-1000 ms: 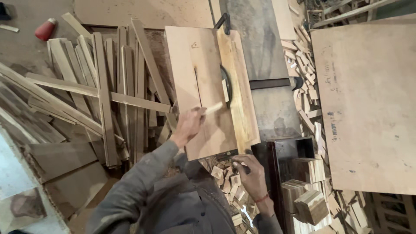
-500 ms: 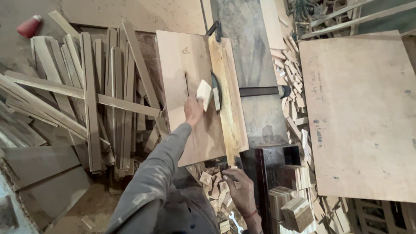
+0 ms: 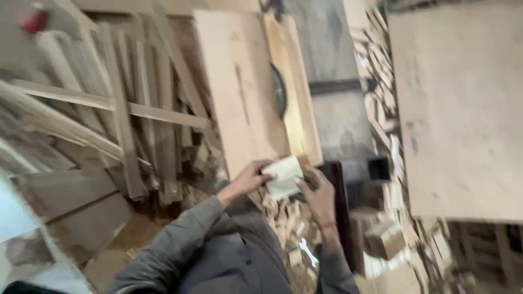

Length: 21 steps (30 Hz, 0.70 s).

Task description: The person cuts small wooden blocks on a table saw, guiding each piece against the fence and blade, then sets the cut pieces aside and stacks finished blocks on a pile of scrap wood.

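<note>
at the near edge of the saw table, head view:
small block: pale, flat wood offcut (image 3: 283,177), being held just below the near end of the light table board (image 3: 239,98), above the scrap heap
left hand: left hand (image 3: 249,178) gripping the block's left edge, fingers curling onto its face, thumb side toward the board
right hand: right hand (image 3: 318,195) touching the block's right lower corner, fingers bent against it; full clamp or mere steadying, cannot tell through the blur
which way: block lying between both hands, touching each; left hand on the table side, right hand on the dark frame side
long axis: block's longer side running roughly up-left to down-right, slanting across the board's own length
saw blade: dark blade arc (image 3: 279,90) standing in the slot well beyond the block, up the table from both hands
fence strip: yellower wood strip (image 3: 297,98) lying just right of the blade, parallel to the board
scrap heap: small pale offcuts (image 3: 286,228) lying under and below the hands
slats: long grey-brown strips (image 3: 120,114) piling left of the table
big panel: wide plywood sheet (image 3: 463,103) lying at right, well apart from the hands
packages, labels, signs: none readable; only a red blurred object (image 3: 34,20) sitting at top left
</note>
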Motion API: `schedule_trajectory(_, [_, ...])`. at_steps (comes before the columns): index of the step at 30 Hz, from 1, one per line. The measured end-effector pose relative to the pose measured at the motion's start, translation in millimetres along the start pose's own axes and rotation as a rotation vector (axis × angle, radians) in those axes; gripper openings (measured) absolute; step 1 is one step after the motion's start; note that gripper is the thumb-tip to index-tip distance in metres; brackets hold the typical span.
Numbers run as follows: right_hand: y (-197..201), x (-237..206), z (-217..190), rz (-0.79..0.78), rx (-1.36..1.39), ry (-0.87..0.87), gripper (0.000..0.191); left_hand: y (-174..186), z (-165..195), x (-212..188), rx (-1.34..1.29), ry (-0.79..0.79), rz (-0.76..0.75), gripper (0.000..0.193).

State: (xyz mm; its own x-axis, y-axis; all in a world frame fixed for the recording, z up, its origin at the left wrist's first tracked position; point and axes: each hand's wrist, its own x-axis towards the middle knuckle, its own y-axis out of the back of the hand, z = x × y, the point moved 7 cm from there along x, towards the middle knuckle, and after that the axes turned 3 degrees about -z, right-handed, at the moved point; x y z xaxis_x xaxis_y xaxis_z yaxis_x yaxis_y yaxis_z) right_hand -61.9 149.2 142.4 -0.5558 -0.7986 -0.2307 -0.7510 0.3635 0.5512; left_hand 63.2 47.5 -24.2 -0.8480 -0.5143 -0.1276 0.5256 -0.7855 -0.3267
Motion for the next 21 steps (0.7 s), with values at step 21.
schedule_trajectory(21, [-10.8,107.6,29.7,0.327,-0.745,0.261,0.033,-31.2,49.4,21.7,0.457,-0.260,0.280,0.054])
